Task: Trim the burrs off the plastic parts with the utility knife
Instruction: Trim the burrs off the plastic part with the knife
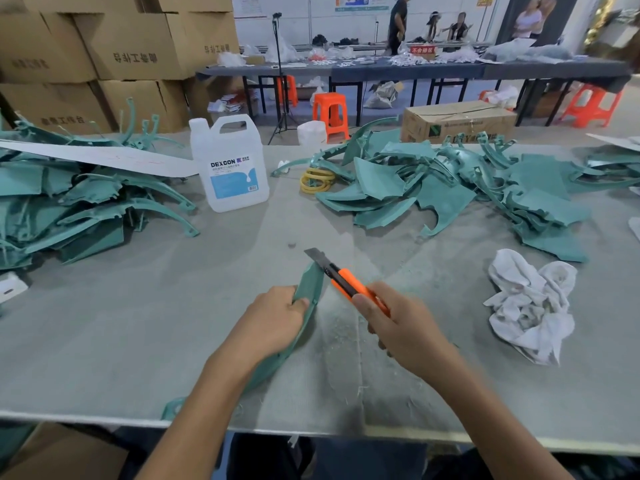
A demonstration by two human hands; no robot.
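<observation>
Burr work is on one teal plastic part [310,282], which my left hand [273,313] grips near its upper end, just above the table [138,341]. My right hand [398,323] is closed around the orange utility knife [346,282], blade out and close beside the part's upper edge. I would hold the blade at a low angle, stroke lightly, and cut away from the left fingers. More parts wait in the pile [450,188] at right.

Grey felt-topped worktable [121,341], left heap of teal plastic parts [69,209] at its far left, white DEXCON jug [230,164] upright at far centre, yellow rings [317,180] against the right heap of teal plastic parts [450,188], crumpled white rag [530,303] at right, pale shavings [341,337] scattered mid-table.
</observation>
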